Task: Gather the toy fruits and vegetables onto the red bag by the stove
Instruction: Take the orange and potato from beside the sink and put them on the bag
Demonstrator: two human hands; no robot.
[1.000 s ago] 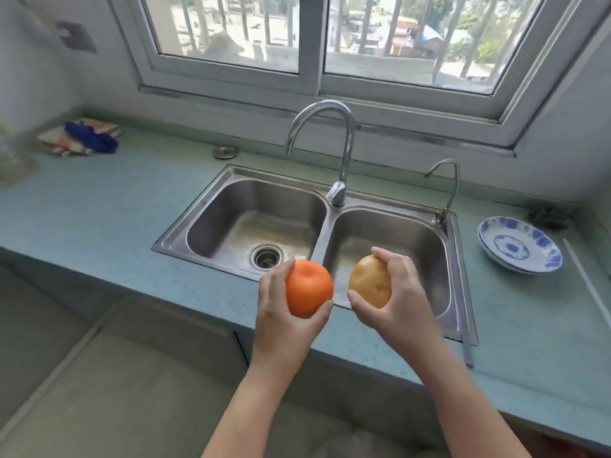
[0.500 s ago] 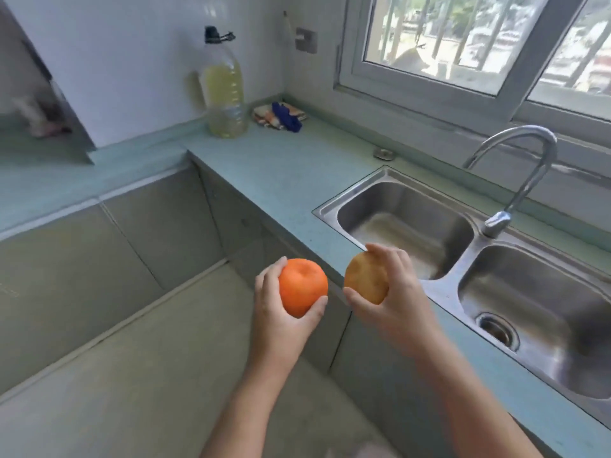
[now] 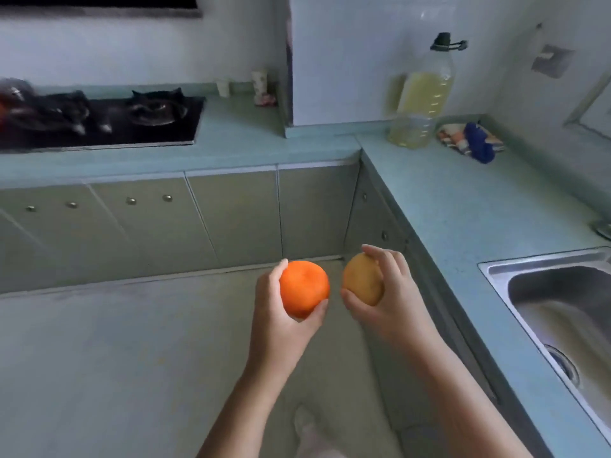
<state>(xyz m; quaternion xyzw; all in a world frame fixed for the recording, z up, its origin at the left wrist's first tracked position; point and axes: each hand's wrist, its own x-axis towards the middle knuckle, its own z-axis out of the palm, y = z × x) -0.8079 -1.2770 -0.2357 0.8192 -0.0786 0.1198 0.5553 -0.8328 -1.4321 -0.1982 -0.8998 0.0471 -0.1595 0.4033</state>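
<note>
The floor [image 3: 115, 358] fills the lower left, pale and tiled. An L-shaped bench [image 3: 463, 206] runs along the far wall and down the right side, with cupboard doors [image 3: 231, 213] below it. A steel sink [image 3: 562, 312] is set into the bench at the right edge. A black stove [image 3: 109, 120] sits in the bench at far left; something red shows blurred at its left edge, too unclear to name. A bottle [image 3: 420, 94] of yellowish liquid stands in the bench corner, with a cloth [image 3: 469, 140] just beside it. The left hand [image 3: 281, 319] is curled around an orange [image 3: 304, 288], and the right hand [image 3: 390, 299] is curled around a potato [image 3: 363, 283]. Both are held in the air above the floor, close together but apart, well away from the stove.
</note>
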